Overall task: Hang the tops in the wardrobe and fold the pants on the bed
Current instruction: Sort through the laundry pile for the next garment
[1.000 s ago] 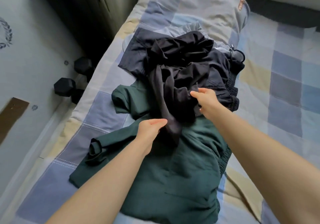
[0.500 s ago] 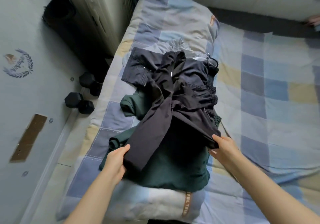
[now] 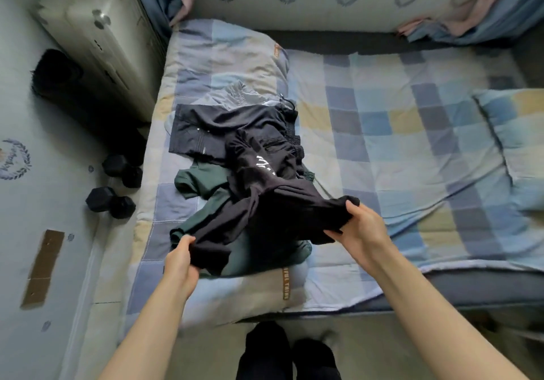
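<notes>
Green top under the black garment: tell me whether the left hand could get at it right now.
Probably not yet. The left hand grips the black garment, as does the right hand, and that cloth drapes over much of the green top. Released, its exposed left part lies near.

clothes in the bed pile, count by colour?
Black, held by left hand and right hand: 1
Dark navy: 1
Green: 1
Light grey: 1
Total: 4 that show; more may be hidden underneath.
</notes>
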Available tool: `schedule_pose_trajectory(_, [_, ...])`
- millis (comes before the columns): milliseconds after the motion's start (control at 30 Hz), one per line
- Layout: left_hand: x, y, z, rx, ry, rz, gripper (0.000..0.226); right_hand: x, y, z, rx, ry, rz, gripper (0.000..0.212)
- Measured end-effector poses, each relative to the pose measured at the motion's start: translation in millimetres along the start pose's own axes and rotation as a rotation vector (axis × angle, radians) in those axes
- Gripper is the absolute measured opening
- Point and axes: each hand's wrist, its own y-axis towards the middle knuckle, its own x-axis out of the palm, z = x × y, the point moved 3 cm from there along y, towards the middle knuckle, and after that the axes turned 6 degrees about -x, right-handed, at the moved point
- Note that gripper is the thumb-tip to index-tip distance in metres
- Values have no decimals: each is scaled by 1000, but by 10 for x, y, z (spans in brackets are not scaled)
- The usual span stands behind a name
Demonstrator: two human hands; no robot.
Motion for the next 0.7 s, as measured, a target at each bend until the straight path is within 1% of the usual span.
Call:
schedule_pose_trajectory(33, [28, -70, -44, -19, -27, -21, 7, -12, -154, -79, 1, 103, -14, 30])
schedule_pose_trajectory(100, [144, -281, -172, -59, 12, -78, 10, -51, -508, -262, 4, 300, -56, 43])
schedule_pose_trajectory(133, [199, -371, -247, -97, 67, -100, 8, -43, -655, -335, 16, 357, -70, 49])
schedule_pose_trajectory(167, [308, -499, -348, -151, 128, -146, 2, -84, -805, -414, 7, 390, -66, 50])
schedule_pose_trajectory(200, [413, -632, -448, -226, 181, -196, 11, -91, -926, -477, -9, 406, -70, 46])
schedule_pose_trajectory(300, [918, -1072, -871, -469, 278, -413, 52, -329, -1312, -704, -122, 378, -32, 20])
schedule_pose_trajectory(367, [1261, -1334, -1124, -530, 345, -548, 63, -530, -1557, -857, -208, 363, -39, 12])
schedule_pose_trajectory(433, [1583, -1621, -1404, -522, 494, -649, 68, -767, -1809, -981, -270, 350, -44, 8])
schedule_pose_trajectory(500, [1876, -1924, -1756, -429, 689, -699, 73, -1043, -2085, -1065, -334, 342, 5, 10])
schedule_pose_trajectory(533, [1989, -2068, -1922, -351, 792, -705, 80, -1173, -2211, -1089, -356, 341, 31, 12])
schedule_pose_trajectory(600, [2178, -2342, -2334, -223, 958, -740, 102, -1495, -2524, -1142, -404, 369, 88, 8])
schedule_pose_trajectory(633, [2235, -2401, -2503, -212, 985, -721, 109, -1629, -2656, -1170, -426, 379, 114, 12])
schedule_pose_trajectory(667, [2276, -2477, -2673, -196, 1011, -689, 108, -1775, -2818, -1206, -442, 381, 133, 16])
schedule_pose_trajectory(700, [2329, -2541, -2891, -143, 1036, -647, 100, -1996, -3013, -1242, -484, 384, 172, 15])
